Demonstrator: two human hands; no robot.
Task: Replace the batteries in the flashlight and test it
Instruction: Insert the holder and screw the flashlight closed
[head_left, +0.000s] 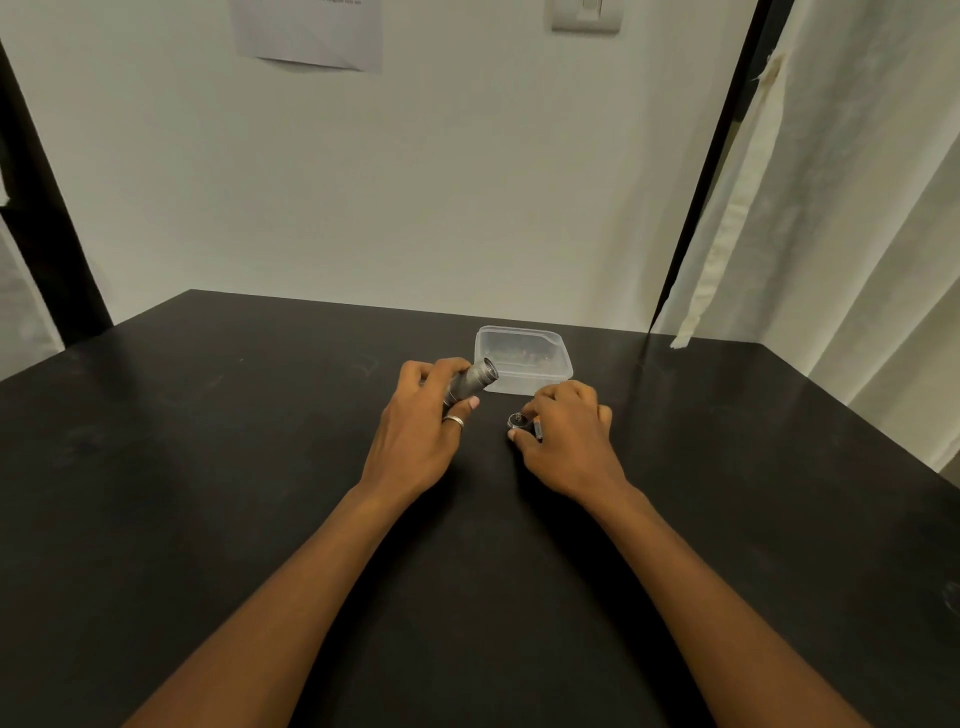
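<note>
My left hand (423, 415) is shut around a small grey metal flashlight body (471, 382), whose open end points up and to the right. A ring sits on one finger of that hand. Just to the right, my right hand (569, 434) rests on the black table (208, 493) and pinches a round end cap (517, 420) with a spring visible inside. A thin dark cylindrical piece (537, 430) shows under the same fingers; I cannot tell if it is a battery. The two hands are a short gap apart.
A clear plastic container (524, 358) stands right behind the hands, with small items blurred inside. A white wall rises at the table's far edge. A black post and a pale curtain (831, 260) close the right side.
</note>
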